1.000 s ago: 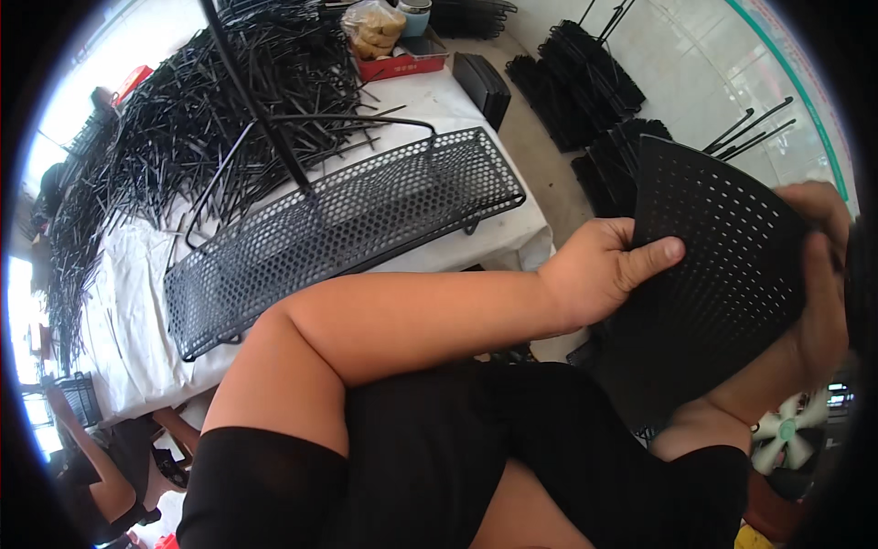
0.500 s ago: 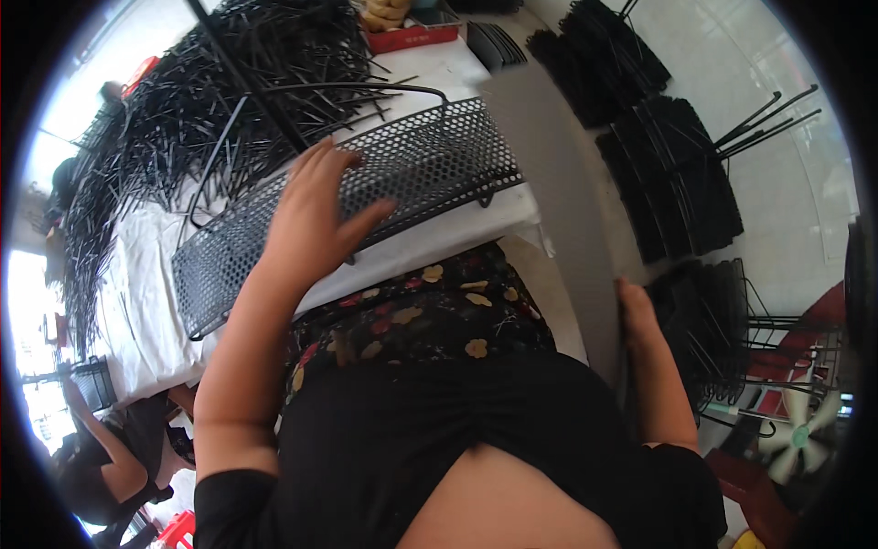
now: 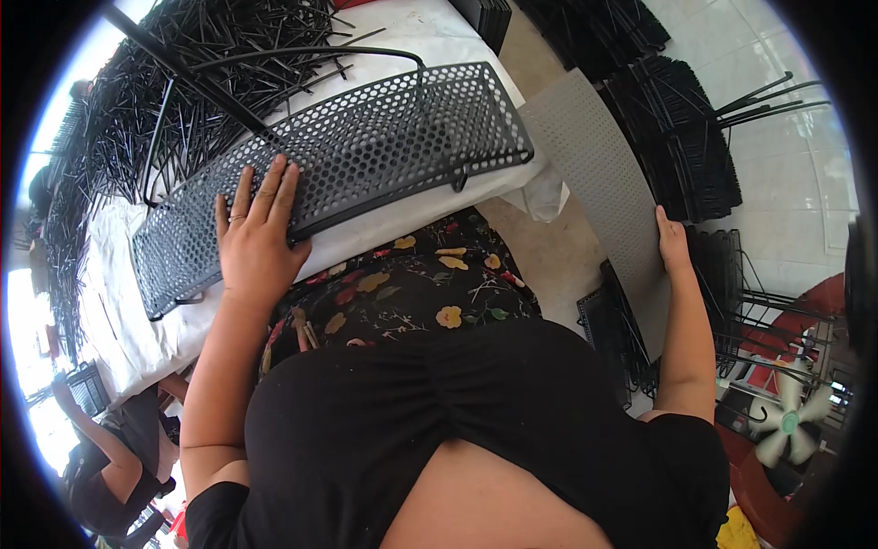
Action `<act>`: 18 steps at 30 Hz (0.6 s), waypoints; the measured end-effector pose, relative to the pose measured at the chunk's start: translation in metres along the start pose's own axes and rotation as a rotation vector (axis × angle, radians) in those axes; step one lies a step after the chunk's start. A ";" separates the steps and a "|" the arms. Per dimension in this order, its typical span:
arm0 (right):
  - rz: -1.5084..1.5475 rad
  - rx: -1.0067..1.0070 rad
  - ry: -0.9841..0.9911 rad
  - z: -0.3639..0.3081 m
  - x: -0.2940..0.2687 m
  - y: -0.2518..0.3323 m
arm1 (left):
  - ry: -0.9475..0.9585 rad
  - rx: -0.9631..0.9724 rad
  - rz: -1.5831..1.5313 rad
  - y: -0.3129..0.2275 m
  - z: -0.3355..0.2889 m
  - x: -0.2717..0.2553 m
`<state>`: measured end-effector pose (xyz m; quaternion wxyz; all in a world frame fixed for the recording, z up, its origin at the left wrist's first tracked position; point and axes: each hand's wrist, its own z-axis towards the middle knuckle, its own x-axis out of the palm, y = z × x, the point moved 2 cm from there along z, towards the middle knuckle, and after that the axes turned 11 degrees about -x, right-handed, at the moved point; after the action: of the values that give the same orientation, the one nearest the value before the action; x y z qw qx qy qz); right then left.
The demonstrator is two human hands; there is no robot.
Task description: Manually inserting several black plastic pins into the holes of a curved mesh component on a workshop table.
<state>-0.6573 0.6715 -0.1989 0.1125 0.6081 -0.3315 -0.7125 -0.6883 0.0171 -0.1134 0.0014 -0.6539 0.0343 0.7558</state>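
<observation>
- Perforated tray (image 3: 366, 156), upper centre: black, dotted with round holes.
- Perforated sheet (image 3: 604, 174), upper right: pale grey, finely dotted.
- Worktop (image 3: 402, 220) cover: white.
- Skirt (image 3: 412, 284), centre: dark with yellow and red flowers.
- Wire rods (image 3: 137, 101), upper left: black.
- Floor tiles (image 3: 786, 55), upper right: pale.

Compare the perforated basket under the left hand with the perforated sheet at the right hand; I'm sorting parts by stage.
The basket is black, with raised sides and wire rods; the sheet looks pale grey, a plain curved panel. The basket lies on the white-covered table under the flat left hand; the sheet stands on edge beside the table, right hand on its edge. Both are punched with small round holes.
</observation>
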 end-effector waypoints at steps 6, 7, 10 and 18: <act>-0.038 -0.038 0.294 0.032 0.002 0.028 | 0.002 0.144 -0.128 0.026 -0.006 -0.007; -0.044 -0.036 0.300 0.037 -0.003 0.021 | 0.040 0.159 -0.127 0.029 -0.004 -0.009; -0.024 -0.064 0.291 0.047 -0.016 0.016 | -0.007 0.206 -0.165 0.040 -0.004 -0.009; -0.163 -0.118 0.357 0.057 -0.020 0.018 | 0.025 0.223 -0.131 0.041 -0.003 -0.006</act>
<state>-0.7111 0.6882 -0.1702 0.1470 0.7418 -0.2137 -0.6185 -0.6868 -0.0235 -0.1055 0.1231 -0.6598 0.0751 0.7375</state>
